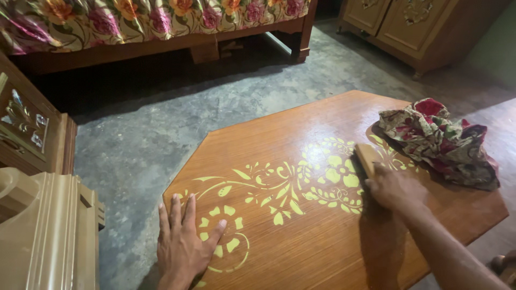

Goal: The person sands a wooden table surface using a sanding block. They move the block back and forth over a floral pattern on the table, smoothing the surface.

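Gripping a small tan block, right hand curls its fingers around it and presses it on the wooden bench, over the yellow floral pattern. Left hand lies flat, fingers spread, well apart toward the near corner. Crumpled floral cloth sits just beyond the right hand.

A bedroom at home, where I work low to the ground: behind me stands a wooden bed draped in a flowered spread, and a carved wooden cabinet sits in the far corner. The floor is bare grey cement. My wooden table, painted with yellow floral patterns, fills the space between the furniture.
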